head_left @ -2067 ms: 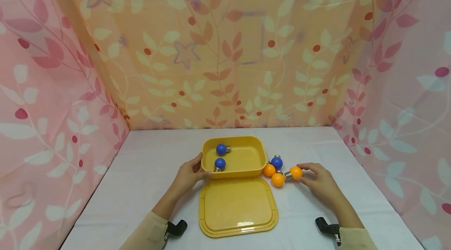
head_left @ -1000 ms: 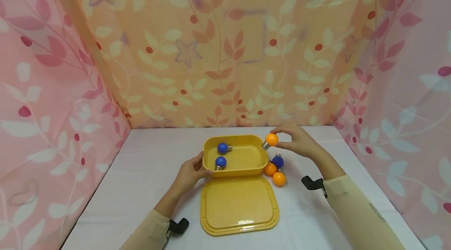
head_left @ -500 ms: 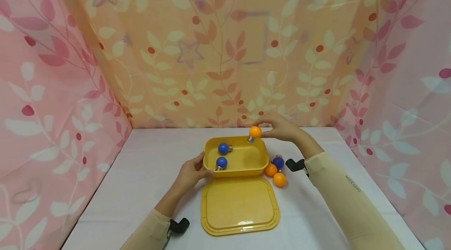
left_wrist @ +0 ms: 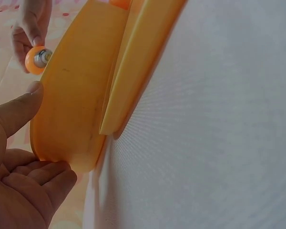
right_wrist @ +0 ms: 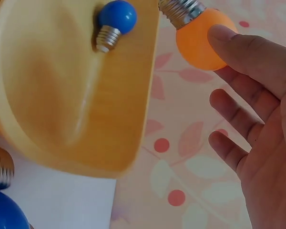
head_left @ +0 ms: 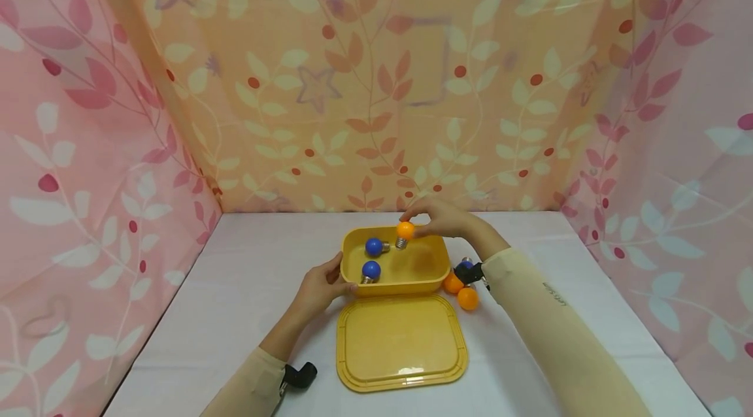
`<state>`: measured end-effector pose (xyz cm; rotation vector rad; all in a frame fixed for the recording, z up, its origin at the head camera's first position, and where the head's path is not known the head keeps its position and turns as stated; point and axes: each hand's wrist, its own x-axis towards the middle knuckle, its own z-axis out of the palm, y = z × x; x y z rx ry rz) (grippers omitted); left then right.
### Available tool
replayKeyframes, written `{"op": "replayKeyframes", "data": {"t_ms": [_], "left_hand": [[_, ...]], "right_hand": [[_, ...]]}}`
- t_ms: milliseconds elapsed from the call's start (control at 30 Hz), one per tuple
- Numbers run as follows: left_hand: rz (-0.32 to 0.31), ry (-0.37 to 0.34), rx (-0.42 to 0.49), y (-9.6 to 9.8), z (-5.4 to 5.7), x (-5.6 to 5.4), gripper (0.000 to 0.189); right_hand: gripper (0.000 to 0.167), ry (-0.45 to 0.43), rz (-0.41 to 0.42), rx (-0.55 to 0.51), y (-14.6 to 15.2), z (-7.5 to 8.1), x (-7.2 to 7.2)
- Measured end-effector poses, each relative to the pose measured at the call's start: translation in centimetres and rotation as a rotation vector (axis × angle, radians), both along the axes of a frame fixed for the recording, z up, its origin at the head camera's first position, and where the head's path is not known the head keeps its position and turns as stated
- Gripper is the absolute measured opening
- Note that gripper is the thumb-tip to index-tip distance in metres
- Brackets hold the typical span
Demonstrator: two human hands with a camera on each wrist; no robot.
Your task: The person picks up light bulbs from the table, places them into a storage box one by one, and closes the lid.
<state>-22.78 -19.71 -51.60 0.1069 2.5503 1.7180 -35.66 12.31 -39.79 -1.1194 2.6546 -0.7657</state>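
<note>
My right hand [head_left: 444, 217] pinches an orange light bulb [head_left: 406, 230] by its globe between thumb and fingers, over the far side of the yellow box [head_left: 400, 289]. The bulb's silver screw base points down and slightly left; the right wrist view shows the thumb across the orange globe [right_wrist: 198, 45]. My left hand [head_left: 317, 286] grips the box's left end, thumb at the near rim and fingers against the end wall. Inside the box lie two blue bulbs, one farther back [head_left: 374, 247] and another blue bulb [head_left: 371, 270] near the front left.
The yellow lid [head_left: 402, 342] lies flat just in front of the box. Right of the box are an orange bulb [head_left: 467, 299], a second orange bulb [head_left: 452, 283] and a blue bulb [head_left: 466, 263], partly hidden by the black wrist camera [head_left: 469, 274]. Patterned curtains enclose the white table.
My right hand has lifted the orange bulb from the group at the right and carried it left over the box, lowering it slightly lately. My left hand keeps its grip on the box.
</note>
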Motion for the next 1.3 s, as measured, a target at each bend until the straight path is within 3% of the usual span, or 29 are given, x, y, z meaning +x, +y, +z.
{"op": "replayKeyframes", "data": {"t_ms": [633,933,1300], "left_hand": [[-0.027,0.032,0.009,-0.1,-0.1,0.0,0.092],[-0.033,0.031,0.026,-0.1,0.0,0.0,0.091],[-0.031,0.026,0.037,-0.1,0.1,0.0,0.09]], "right_hand": [[0.033,-0.098,0.087,0.042,-3.2,-3.9,-0.5],[0.034,-0.098,0.154,0.06,-4.2,-5.4,-0.6],[0.035,-0.065,0.142,0.111,-5.2,-6.8,-0.7]]}}
